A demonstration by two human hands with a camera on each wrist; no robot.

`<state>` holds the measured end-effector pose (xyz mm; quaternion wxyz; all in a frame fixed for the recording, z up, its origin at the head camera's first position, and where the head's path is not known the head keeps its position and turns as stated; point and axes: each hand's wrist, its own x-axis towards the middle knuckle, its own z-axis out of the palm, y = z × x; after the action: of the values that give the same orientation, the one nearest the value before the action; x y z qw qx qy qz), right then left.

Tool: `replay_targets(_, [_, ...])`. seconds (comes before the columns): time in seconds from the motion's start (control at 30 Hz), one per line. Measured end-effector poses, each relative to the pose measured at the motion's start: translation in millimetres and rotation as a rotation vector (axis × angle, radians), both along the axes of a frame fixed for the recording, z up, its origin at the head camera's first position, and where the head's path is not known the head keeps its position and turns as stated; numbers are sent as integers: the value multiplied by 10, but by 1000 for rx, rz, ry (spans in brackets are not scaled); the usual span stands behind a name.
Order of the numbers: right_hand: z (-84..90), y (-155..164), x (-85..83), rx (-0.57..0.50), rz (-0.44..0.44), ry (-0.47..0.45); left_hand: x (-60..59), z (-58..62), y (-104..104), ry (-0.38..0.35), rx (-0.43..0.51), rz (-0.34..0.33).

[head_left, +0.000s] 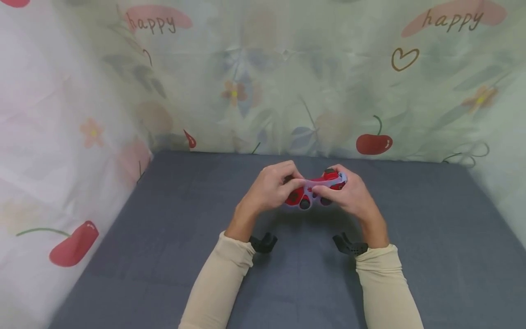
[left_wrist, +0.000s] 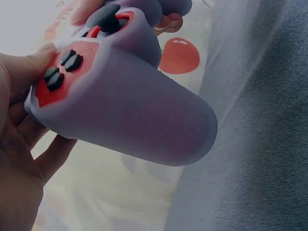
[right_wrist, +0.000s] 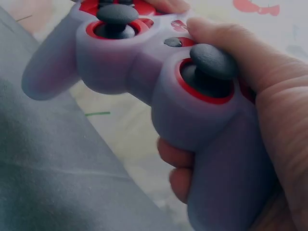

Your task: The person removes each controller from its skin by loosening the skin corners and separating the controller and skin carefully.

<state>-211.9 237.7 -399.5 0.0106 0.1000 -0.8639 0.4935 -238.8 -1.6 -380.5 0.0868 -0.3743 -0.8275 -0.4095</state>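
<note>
A red game controller (head_left: 294, 198) with black thumbsticks is held above the table in a translucent pale-purple silicone cover (left_wrist: 139, 110). My left hand (head_left: 273, 186) pinches its upper left edge between thumb and fingers. In the left wrist view the thumb lies beside the black direction buttons (left_wrist: 63, 70). My right hand (head_left: 350, 194) grips the controller's right side, its thumb across the front near the right thumbstick (right_wrist: 214, 62) and fingers curled behind. A band of the cover stretches over the red face between both hands in the head view.
A dark grey cloth covers the table (head_left: 164, 237). Behind and at the sides hangs a pale curtain (head_left: 279, 91) printed with cherries and flowers. Black wrist mounts (head_left: 265, 243) jut inward from both forearms below the hands.
</note>
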Motion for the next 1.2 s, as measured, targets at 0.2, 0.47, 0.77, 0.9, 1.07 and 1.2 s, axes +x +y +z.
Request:
replay_targets(0.2, [-47, 34, -29, 27, 32, -35, -48, -76, -4, -146, 94, -93])
replay_targets(0.47, [-37, 46, -48, 12, 63, -44, -77, -107, -9, -328, 225, -93])
replay_targets(0.77, [58, 19, 4, -1, 50, -52, -98, -106, 18, -465, 391, -112])
replay_targets(0.9, [96, 10, 28, -2, 52, -49, -85, -106, 23, -548, 513, -125])
replay_targets(1.07, [127, 5, 41, 12, 53, -29, -91, -116, 33, -520, 544, -87])
replay_targets(1.2, [133, 12, 38, 12, 53, -23, -90, -114, 36, -430, 494, -40])
